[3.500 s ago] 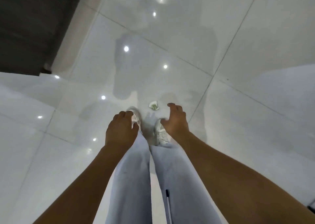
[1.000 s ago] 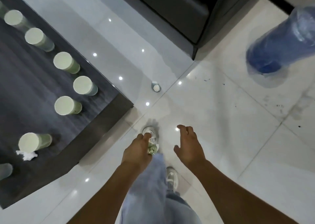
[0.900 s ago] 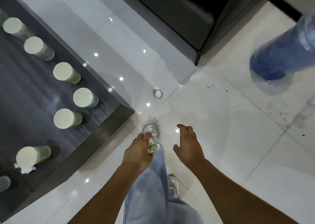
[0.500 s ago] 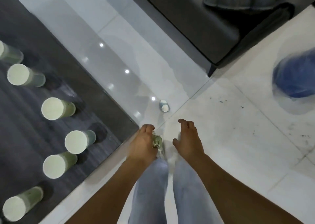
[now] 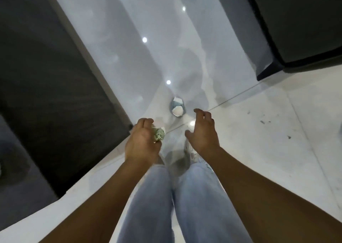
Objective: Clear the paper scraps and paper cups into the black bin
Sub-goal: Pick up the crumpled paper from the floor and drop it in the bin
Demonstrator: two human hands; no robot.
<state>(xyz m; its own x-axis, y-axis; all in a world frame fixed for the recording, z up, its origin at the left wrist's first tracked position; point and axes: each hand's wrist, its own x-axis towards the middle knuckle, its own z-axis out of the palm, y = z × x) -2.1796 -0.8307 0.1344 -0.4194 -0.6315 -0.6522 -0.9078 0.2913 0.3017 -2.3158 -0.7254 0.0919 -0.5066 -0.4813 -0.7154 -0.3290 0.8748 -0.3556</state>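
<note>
Green-white crumpled paper scrap (image 5: 158, 134) sits in the left hand (image 5: 142, 143), fingers curled round it, grip closed on the wad, only its right edge poking out past the knuckles. Right hand (image 5: 203, 131) is just beside it, apart, palm down, fingers loosely spread and bent, holding nothing. Both hands hang over the glossy white tiled floor (image 5: 249, 128). Just ahead of the hands, between them and slightly nearer the right fingertips, a crushed paper cup (image 5: 177, 107) lies on its side on the floor, bluish wall, white open mouth facing the camera; neither hand touches it. Below the hands, light blue jeans (image 5: 185, 196) and a blurred bit of shoe (image 5: 188, 150) under the right wrist. Dark wood-grain worktop (image 5: 55, 85) fills the left side, its corner close to the left hand's knuckles. Dark furniture base (image 5: 296, 30) with a foot at upper right, well apart from the cup. Ceiling light spots reflect on the tiles. Black bin not visible.
</note>
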